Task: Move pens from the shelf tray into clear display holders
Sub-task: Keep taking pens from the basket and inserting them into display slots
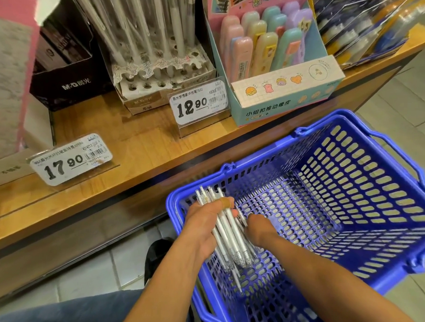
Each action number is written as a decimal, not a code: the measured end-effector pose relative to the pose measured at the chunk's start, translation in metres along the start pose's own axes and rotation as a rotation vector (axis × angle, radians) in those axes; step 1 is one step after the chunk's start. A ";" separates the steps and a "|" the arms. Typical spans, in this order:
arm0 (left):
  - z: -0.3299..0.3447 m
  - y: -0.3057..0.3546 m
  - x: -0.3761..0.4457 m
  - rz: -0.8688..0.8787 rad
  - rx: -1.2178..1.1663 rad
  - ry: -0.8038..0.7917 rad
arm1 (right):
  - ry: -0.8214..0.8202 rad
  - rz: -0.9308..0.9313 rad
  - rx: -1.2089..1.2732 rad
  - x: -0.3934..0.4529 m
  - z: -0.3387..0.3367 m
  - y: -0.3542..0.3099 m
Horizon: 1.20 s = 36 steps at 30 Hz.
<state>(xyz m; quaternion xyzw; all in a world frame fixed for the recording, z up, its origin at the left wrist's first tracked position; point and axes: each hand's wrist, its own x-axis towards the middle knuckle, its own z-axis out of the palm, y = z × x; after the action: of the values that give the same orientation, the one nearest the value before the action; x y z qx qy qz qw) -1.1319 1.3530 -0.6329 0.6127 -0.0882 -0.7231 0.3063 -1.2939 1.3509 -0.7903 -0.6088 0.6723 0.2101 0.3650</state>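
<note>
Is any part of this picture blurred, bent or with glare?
Head view: wide-angle bending curves the wooden shelf edge; the top left corner is blurred pink; mild glare on the clear plastic pen display holder; the bundle of white pens stays sharp.

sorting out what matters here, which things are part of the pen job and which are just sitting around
Job: bundle of white pens, gripped by left hand; right hand reaching among them; blue basket; pen display holder.

Lying about: eraser box, black box, 12.90 tag, 17.90 tag.
</note>
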 end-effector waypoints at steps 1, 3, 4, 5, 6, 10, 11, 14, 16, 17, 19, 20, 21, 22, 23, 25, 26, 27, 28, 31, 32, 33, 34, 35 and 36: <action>0.000 0.001 -0.001 -0.006 0.011 -0.003 | 0.011 0.021 0.050 -0.003 -0.002 0.002; 0.000 0.003 -0.002 -0.013 0.016 -0.001 | 0.035 0.038 0.192 -0.008 -0.012 0.006; 0.000 0.003 -0.002 -0.014 0.019 0.011 | 0.042 0.021 0.273 -0.014 -0.019 0.007; 0.001 0.002 -0.001 -0.011 0.020 0.024 | 0.052 -0.008 0.367 -0.022 -0.028 0.007; 0.002 0.001 -0.001 -0.004 0.020 0.036 | 0.067 -0.047 0.467 -0.031 -0.037 0.007; 0.008 0.001 -0.005 0.015 -0.032 0.085 | 0.223 -0.212 0.846 -0.084 -0.061 -0.001; 0.008 0.000 -0.006 0.017 -0.054 0.101 | 0.240 -0.258 0.937 -0.099 -0.064 -0.005; 0.011 0.002 -0.012 0.024 -0.113 0.073 | 0.220 -0.337 1.125 -0.132 -0.067 -0.019; 0.013 0.003 -0.017 0.016 -0.127 0.055 | 0.205 -0.345 1.175 -0.143 -0.068 -0.029; 0.014 0.004 -0.019 0.015 -0.126 0.045 | 0.205 -0.347 1.178 -0.147 -0.069 -0.034; 0.014 0.003 -0.022 0.023 -0.099 0.039 | 0.216 -0.352 1.163 -0.149 -0.070 -0.040; 0.014 0.003 -0.022 0.032 -0.088 0.034 | 0.221 -0.352 1.156 -0.148 -0.070 -0.042; 0.013 0.002 -0.021 0.041 -0.090 0.031 | 0.224 -0.354 1.156 -0.147 -0.070 -0.044; 0.012 0.002 -0.020 0.042 -0.099 0.040 | 0.223 -0.362 1.154 -0.145 -0.070 -0.043; 0.013 0.002 -0.021 0.045 -0.100 0.053 | 0.213 -0.383 1.148 -0.143 -0.070 -0.042; 0.012 0.001 -0.018 0.073 -0.066 0.050 | 0.143 -0.468 1.135 -0.136 -0.076 -0.032; 0.012 0.000 -0.016 0.092 -0.047 0.048 | 0.095 -0.511 1.133 -0.129 -0.079 -0.024; 0.012 -0.001 -0.015 0.108 -0.033 0.055 | 0.066 -0.530 1.117 -0.119 -0.082 -0.016; 0.011 -0.002 -0.015 0.116 -0.022 0.070 | 0.074 -0.509 1.073 -0.105 -0.084 -0.007; 0.011 -0.002 -0.014 0.107 -0.010 0.082 | 0.191 -0.255 0.741 -0.048 -0.068 0.015; 0.010 -0.003 -0.011 0.099 -0.012 0.085 | 0.172 -0.173 0.598 -0.030 -0.058 0.019; 0.008 -0.004 -0.008 0.086 -0.019 0.091 | 0.133 -0.116 0.465 -0.016 -0.046 0.020; 0.006 -0.005 -0.005 0.065 -0.029 0.094 | 0.086 -0.090 0.351 -0.005 -0.033 0.020; 0.005 -0.006 -0.004 0.047 -0.046 0.085 | 0.052 -0.074 0.255 0.004 -0.020 0.018; 0.005 -0.005 -0.004 0.034 -0.064 0.067 | 0.034 -0.065 0.175 0.011 -0.008 0.016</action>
<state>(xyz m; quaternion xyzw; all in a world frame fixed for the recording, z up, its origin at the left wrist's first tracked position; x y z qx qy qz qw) -1.1376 1.3580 -0.6309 0.6248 -0.0653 -0.6994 0.3409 -1.3109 1.3405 -0.7958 -0.5997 0.6740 0.1281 0.4120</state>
